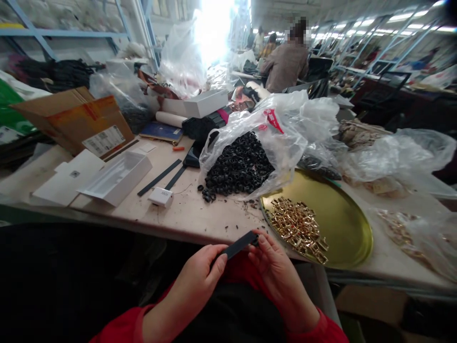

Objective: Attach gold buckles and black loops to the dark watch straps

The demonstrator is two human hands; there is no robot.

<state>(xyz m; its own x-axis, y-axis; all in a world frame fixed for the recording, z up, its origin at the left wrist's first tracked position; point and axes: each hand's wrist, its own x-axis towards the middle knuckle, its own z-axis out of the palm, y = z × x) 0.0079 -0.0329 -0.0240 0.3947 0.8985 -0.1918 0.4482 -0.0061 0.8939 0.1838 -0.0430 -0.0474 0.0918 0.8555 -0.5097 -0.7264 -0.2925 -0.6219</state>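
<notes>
My left hand (203, 269) is closed around the near end of a flat black strap (238, 245), thumb on top. At the strap's far end, the fingers of my right hand (273, 262) pinch a small dark piece, which looks like one of the black loops; the fingers partly hide it. Both hands are over my lap, just in front of the table edge. Beyond them, a clear plastic bag (291, 143) lies open with a heap of small black loops (239, 166) in it. Gold metal buckles (298, 226) are piled on a round gold tray (342, 228) to the right.
Two more black straps lie left of the bag, one (159, 177) flat, another under a small white box (160, 196). Further left are an open white box (117, 178) and a cardboard box (89, 121). Plastic bags crowd the right side. A person (285, 64) sits beyond the table.
</notes>
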